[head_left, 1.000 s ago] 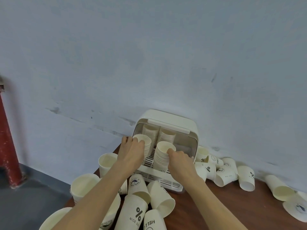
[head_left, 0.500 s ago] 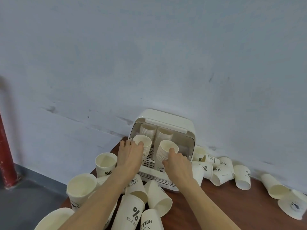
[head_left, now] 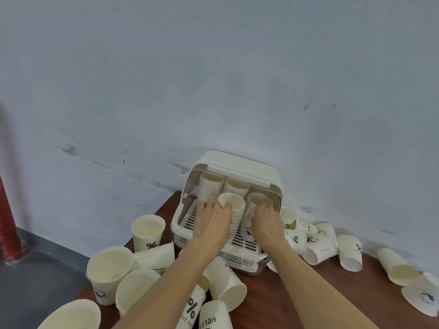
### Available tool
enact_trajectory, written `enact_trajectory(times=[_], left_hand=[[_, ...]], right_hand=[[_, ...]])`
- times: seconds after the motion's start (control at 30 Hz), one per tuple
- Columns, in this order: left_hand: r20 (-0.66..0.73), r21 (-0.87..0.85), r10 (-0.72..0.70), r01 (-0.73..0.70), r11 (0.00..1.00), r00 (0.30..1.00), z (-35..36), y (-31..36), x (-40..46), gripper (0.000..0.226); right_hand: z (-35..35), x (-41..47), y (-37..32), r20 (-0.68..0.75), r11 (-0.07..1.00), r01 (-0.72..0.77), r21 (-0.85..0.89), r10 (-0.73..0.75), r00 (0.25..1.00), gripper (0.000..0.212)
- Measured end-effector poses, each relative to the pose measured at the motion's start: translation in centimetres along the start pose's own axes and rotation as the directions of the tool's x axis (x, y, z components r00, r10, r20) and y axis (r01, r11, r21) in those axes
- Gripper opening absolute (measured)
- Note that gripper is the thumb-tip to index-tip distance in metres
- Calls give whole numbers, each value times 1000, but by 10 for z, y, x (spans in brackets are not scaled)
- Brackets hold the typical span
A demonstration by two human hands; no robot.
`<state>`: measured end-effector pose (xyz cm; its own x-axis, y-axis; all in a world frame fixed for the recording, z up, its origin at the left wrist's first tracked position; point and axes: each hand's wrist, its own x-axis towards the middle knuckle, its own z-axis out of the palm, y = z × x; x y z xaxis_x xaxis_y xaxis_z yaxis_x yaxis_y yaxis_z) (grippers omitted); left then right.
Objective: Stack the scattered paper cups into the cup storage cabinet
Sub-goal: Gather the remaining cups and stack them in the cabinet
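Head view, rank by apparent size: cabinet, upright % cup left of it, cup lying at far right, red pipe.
1. cabinet
2. red pipe, though it is cut off by the frame edge
3./4. upright % cup and far-right lying cup: they look alike, likely the same make, so unranked.

upright cup (head_left: 148, 230), left of cabinet: "%" mark near base
lying cup (head_left: 190, 309), bottom centre: large "%"; below it "NICE DA", rest cut off
cup beside it (head_left: 215, 315), bottom edge: "HELL", partly out of frame
cup (head_left: 306, 226), right of cabinet: "HELL", rest hidden
cup (head_left: 295, 239) in right pile: "%"
other cup prints: too small to read
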<state>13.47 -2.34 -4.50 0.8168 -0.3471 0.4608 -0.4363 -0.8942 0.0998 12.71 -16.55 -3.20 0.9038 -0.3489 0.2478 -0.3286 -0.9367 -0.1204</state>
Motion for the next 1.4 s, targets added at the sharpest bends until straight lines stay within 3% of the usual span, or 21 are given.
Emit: enact_trajectory(times=[0.43, 0.6, 0.7, 0.8, 0.9, 1.03, 1.27, 1.4], left_hand=[[-11, -70, 66, -67, 995, 998, 14, 30, 3, 22], [6, -89, 93, -92, 992, 996, 15, 47, 2, 28], [-2, -106, 88, -87, 991, 996, 18, 54, 1, 26], [6, -105, 83, -82, 991, 996, 18, 59, -1, 29], [20, -88, 78, -76, 993, 997, 16, 61, -6, 34], [4, -48, 62, -61, 997, 998, 5, 60, -14, 58], [-98, -97, 96, -105, 990, 991, -38, 52, -51, 56], [-102, -150, 139, -153, 977, 985, -69, 48, -83, 52]], right_hand=[[-11, -14, 18, -124, 978, 172, 119, -157, 980, 53], [-26, -49, 35, -220, 955, 165, 246, -111, 969, 38], [-27, -67, 46, -192, 951, 123, 283, -69, 979, 56], [-23, -78, 53, -142, 957, 109, 267, -73, 987, 61], [-26, -88, 56, -119, 961, 127, 246, -100, 988, 57], [-28, -99, 55, -102, 957, 100, 274, -75, 992, 56], [-41, -134, 44, -135, 936, 115, 332, -73, 988, 48], [-45, -155, 39, -138, 939, 123, 322, -82, 987, 54]])
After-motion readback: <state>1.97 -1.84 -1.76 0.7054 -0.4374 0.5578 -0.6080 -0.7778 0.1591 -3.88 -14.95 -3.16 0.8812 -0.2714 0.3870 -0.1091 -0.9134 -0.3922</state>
